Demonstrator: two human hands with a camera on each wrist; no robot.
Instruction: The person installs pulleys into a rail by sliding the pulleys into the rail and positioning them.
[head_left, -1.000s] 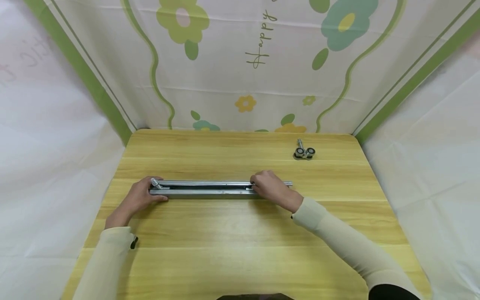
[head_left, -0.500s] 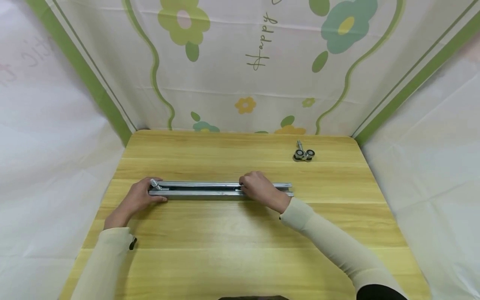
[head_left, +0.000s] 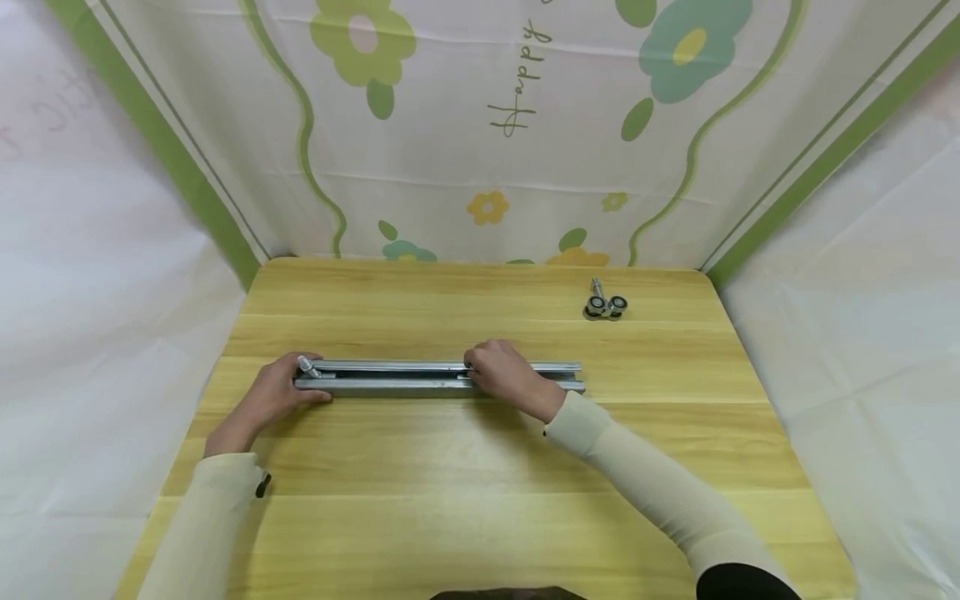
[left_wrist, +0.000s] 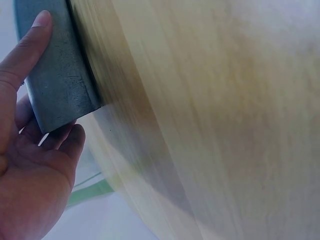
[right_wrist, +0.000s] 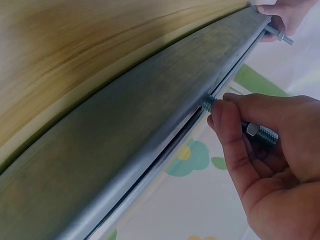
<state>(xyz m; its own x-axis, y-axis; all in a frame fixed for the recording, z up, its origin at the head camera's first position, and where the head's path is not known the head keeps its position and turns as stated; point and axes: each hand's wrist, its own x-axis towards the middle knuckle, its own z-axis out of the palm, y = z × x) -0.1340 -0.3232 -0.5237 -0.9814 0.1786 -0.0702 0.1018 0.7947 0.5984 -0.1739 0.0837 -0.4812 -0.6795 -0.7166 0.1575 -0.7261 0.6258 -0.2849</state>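
A grey metal channel rail lies lengthwise on the table, its slot facing up. My left hand grips its left end; in the left wrist view the thumb presses one side of the rail and the fingers reach round the end. Beside that hand, one threaded bolt stands tilted out of the slot. Near the rail's middle, my right hand pinches a second threaded bolt, which rises from the slot with a nut on it. Whatever carries this bolt inside the rail is hidden.
A wheeled roller carriage with its bolt lies at the back right of the wooden table. Behind the table hangs a flowered cloth, with pale sheets on both sides.
My right hand has slid left along the rail with the bolt, uncovering the rail's right end. The left hand keeps its grip on the left end.
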